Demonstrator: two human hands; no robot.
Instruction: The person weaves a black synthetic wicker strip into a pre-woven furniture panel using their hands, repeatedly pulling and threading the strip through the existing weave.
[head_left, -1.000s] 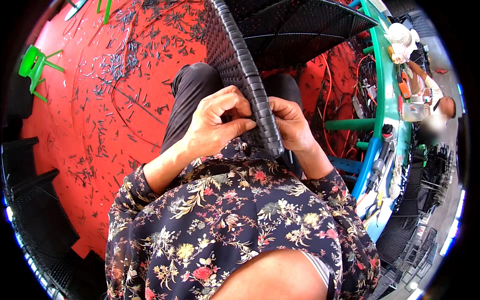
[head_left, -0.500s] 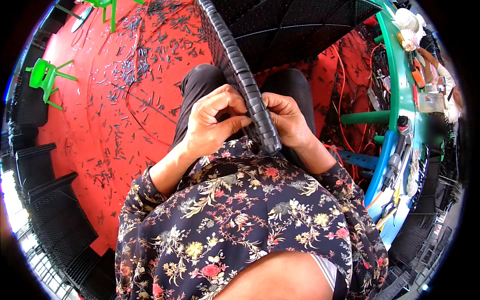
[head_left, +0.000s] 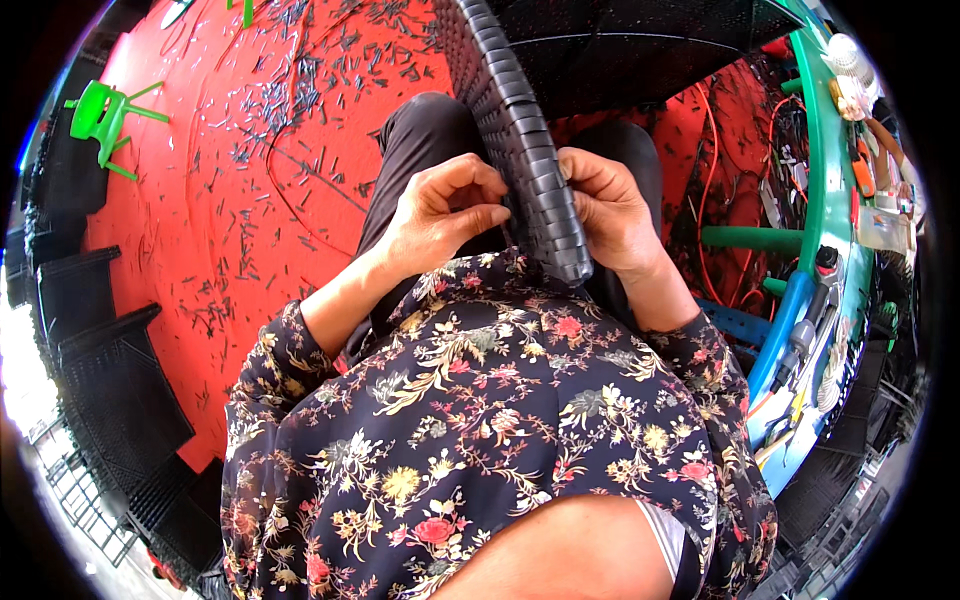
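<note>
Woven panel (head_left: 490, 70), L hand (head_left: 445, 215), R hand (head_left: 618, 215) shifted twd 3 o'clock in view. Rim (head_left: 532, 140) runs 11–5 o'clock betw. hands. L: curled, 9 o'clock side; R: nearer, curled against rim, 3 o'clock side; grasp: can't tell.

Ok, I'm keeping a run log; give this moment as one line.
left hand: curled at left side of woven black panel | right hand: at panel's right side | around: red floor, green chair
</note>
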